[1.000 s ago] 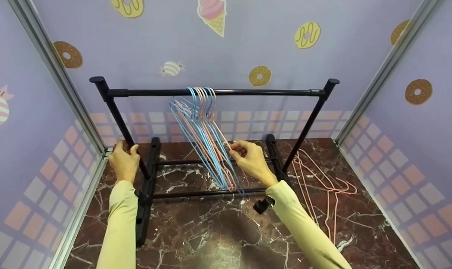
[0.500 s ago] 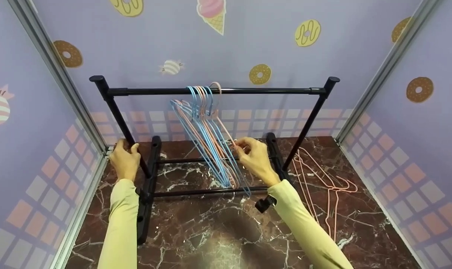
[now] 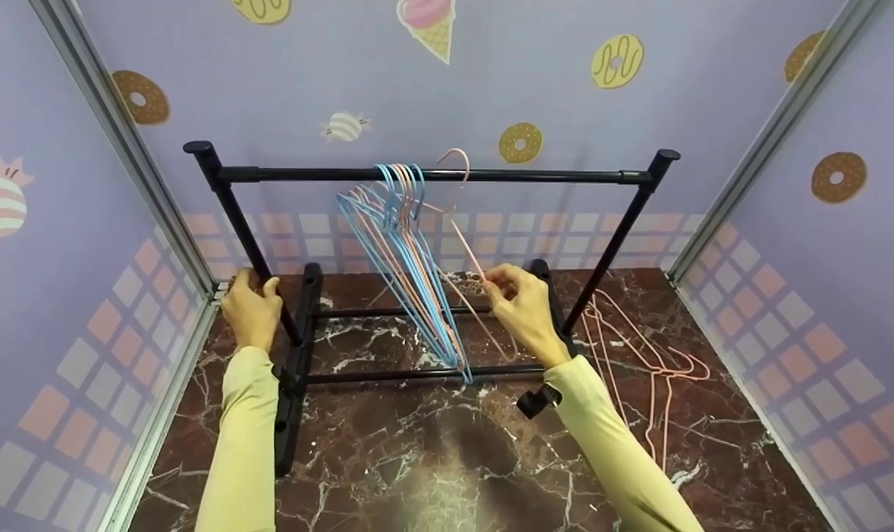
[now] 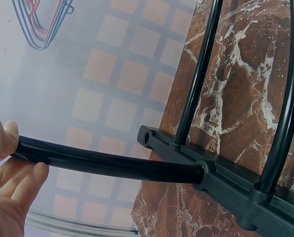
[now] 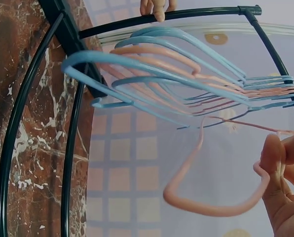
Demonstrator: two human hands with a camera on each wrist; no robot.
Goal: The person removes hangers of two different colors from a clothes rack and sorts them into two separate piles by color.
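A pink hanger (image 3: 468,247) is pinched by its sloping side in my right hand (image 3: 522,307); its hook stands up at the rail, right of the others. In the right wrist view the thumb and fingers grip this pink hanger (image 5: 216,207). Several blue and pink hangers (image 3: 417,277) hang bunched on the top rail (image 3: 550,176) of a black rack. My left hand (image 3: 253,309) holds the rack's left post (image 3: 241,225) low down. Seen from the left wrist, thumb and fingers wrap around that black post (image 4: 107,163).
Pink hangers (image 3: 654,373) lie on the marbled floor (image 3: 417,458) right of the rack, beside its right post (image 3: 609,255). Lower crossbars (image 3: 425,375) join the rack's feet. Patterned walls (image 3: 299,81) enclose the back and both sides.
My right hand has drawn the pink hanger to the right, away from the bunch, and its hook has risen at the rail. The left hand keeps its hold on the post.
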